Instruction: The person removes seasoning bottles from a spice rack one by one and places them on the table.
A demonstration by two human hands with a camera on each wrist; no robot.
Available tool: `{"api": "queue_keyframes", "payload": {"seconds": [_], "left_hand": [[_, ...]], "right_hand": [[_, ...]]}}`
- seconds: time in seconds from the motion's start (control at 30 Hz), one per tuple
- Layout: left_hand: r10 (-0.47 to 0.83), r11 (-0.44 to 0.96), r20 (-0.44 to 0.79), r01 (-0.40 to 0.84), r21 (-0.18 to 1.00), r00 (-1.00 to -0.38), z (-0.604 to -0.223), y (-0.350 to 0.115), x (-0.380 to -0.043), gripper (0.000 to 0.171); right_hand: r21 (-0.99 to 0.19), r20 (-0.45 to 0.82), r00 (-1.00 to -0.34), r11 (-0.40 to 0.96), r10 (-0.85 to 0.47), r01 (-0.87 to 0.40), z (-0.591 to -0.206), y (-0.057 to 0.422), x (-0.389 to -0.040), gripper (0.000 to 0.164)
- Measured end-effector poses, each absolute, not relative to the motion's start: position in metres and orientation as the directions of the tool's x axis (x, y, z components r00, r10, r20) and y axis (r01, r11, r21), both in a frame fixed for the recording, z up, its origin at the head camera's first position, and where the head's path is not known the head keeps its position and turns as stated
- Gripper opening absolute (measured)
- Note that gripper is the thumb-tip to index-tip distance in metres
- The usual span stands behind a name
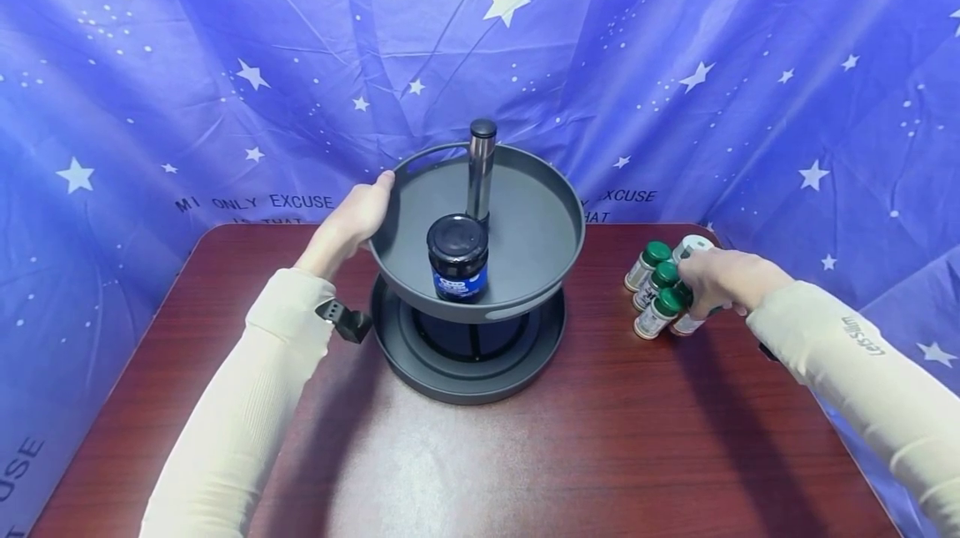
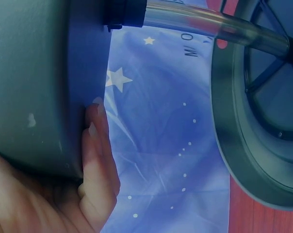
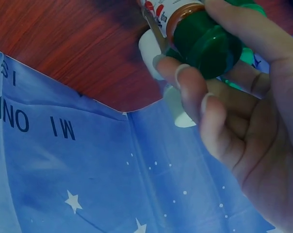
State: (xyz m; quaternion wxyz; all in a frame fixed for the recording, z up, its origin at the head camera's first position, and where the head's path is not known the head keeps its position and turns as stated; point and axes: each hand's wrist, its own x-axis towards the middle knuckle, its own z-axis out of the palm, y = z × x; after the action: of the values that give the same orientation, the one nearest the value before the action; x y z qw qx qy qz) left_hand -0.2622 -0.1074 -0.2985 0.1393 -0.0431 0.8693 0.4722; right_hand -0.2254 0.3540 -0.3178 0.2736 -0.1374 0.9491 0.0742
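Observation:
A dark grey two-tier rack stands on the table, its upper tray [image 1: 532, 221] raised over the lower tray [image 1: 468, 392] on a metal post [image 1: 481, 175]. My left hand [image 1: 358, 214] grips the upper tray's left rim, thumb on top and fingers [image 2: 98, 165] curled underneath. On that tray sits a dark-lidded jar [image 1: 459, 258] with a blue label. To the right, my right hand [image 1: 729, 278] reaches over a cluster of small spice bottles. Its thumb and fingers close around the green cap of one spice bottle [image 3: 207, 43], which the hand mostly hides in the head view.
Several green-capped bottles [image 1: 654, 313] stand close together beside the right hand, along with a white-lidded one [image 1: 693, 246]. The reddish-brown table [image 1: 450, 471] backs onto a blue star-printed curtain [image 1: 300, 62]. A small black device [image 1: 348, 323] is strapped to the left wrist.

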Motion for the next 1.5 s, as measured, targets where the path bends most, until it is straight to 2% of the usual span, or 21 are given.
{"api": "queue_keyframes", "payload": {"seconds": [0.23, 0.5, 1.27, 1.5], "left_hand": [[0.052, 0.548, -0.290, -0.215, 0.808, -0.956, -0.297, -0.107, -0.263, 0.073], [0.057, 0.553, -0.286, -0.209, 0.806, -0.956, -0.297, -0.106, -0.263, 0.074], [0.067, 0.575, -0.278, -0.191, 0.796, -0.958, -0.294, -0.105, -0.264, 0.074], [0.057, 0.577, -0.292, -0.207, 0.790, -0.955, -0.298, -0.106, -0.263, 0.074]], "right_hand": [[0.084, -0.470, -0.838, 0.931, -0.277, -0.354, -0.324, 0.358, -0.224, 0.032], [0.193, -0.392, -0.856, 0.880, -0.337, -0.435, -0.331, 0.361, -0.224, 0.035], [0.267, -0.390, -0.871, 0.869, -0.298, -0.417, -0.337, 0.366, -0.224, 0.047], [0.259, -0.360, -0.864, 0.852, -0.352, -0.455, -0.342, 0.366, -0.222, 0.046]]}}
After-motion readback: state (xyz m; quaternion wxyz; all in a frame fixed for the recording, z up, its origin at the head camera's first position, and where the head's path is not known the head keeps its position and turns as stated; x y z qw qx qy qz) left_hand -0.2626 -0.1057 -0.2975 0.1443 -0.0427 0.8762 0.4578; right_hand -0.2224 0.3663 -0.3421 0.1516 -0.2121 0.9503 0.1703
